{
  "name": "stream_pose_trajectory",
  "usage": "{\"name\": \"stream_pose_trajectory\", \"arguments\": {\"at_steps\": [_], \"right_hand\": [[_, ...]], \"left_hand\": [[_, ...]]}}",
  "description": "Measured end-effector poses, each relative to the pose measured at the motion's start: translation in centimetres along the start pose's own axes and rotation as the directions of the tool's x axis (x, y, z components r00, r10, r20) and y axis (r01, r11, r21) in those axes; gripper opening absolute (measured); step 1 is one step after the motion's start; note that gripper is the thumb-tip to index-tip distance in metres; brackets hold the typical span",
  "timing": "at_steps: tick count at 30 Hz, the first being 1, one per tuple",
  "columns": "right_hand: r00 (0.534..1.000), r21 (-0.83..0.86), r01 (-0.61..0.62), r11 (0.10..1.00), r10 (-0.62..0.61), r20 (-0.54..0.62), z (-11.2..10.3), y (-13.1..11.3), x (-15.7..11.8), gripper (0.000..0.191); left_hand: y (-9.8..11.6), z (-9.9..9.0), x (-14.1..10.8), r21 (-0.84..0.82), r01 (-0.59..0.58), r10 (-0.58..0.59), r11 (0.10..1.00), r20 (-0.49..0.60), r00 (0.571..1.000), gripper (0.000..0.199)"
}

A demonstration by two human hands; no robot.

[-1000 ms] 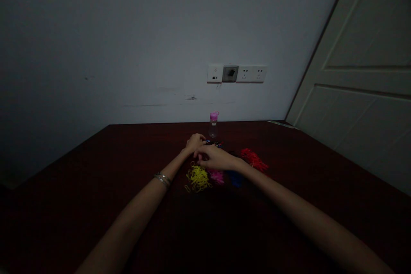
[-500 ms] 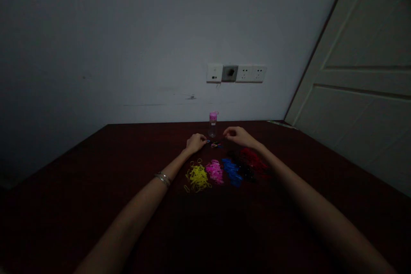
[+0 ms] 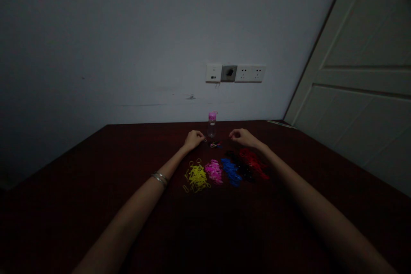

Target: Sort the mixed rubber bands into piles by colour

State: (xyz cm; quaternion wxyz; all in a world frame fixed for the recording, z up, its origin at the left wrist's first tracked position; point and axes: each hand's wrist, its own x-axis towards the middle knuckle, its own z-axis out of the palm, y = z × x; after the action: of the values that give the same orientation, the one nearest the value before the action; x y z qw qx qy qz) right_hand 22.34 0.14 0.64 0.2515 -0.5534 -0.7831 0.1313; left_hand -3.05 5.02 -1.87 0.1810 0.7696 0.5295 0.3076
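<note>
My left hand [image 3: 194, 139] is closed in a pinch at the left of a small mixed-colour heap of rubber bands [image 3: 215, 144]. A tiny pale thing shows at its fingertips, too small and dark to name. To the right of that heap, my right hand [image 3: 243, 137] hovers with thumb and fingers pressed together; what they hold, if anything, cannot be made out. Nearer me lie sorted piles of rubber bands: yellow [image 3: 197, 177], pink [image 3: 214, 171], blue [image 3: 230, 172], black [image 3: 245, 170] and red [image 3: 253, 162].
A small clear bottle with a pink cap [image 3: 212, 124] stands behind the mixed heap, near the wall. Sockets and switches [image 3: 236, 73] are set in the wall above the dark red table [image 3: 96, 158]. A pale panelled door [image 3: 359, 81] rises at the right.
My right hand has drawn back to the right, away from the mixed heap. My left hand has shifted slightly left, and the bluish loop at its fingertips no longer shows clearly.
</note>
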Motion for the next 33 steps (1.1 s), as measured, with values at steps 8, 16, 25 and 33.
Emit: {"name": "stream_pose_trajectory", "arguments": {"at_steps": [8,16,25,33], "right_hand": [[0.998,-0.058,-0.005,0.998,0.008,0.056,0.4,0.3,0.2,0.024],[0.996,-0.027,0.036,0.999,-0.033,0.083,1.9,0.2,0.5,0.024],[0.989,-0.049,0.133,0.990,-0.129,0.075,4.5,-1.4,0.2,0.020],[0.992,-0.091,0.116,0.989,-0.112,0.055,5.2,-1.8,0.0,0.023]], "left_hand": [[5.3,-1.0,-1.6,-0.278,-0.201,0.323,0.939,0.519,0.791,0.020],[6.3,0.4,-2.4,-0.328,-0.155,0.331,0.932,0.593,0.734,0.026],[2.6,0.4,-0.5,-0.312,-0.083,0.223,0.946,0.443,0.868,0.021],[6.3,-0.5,-2.6,-0.180,-0.243,0.301,0.953,0.639,0.708,0.012]]}}
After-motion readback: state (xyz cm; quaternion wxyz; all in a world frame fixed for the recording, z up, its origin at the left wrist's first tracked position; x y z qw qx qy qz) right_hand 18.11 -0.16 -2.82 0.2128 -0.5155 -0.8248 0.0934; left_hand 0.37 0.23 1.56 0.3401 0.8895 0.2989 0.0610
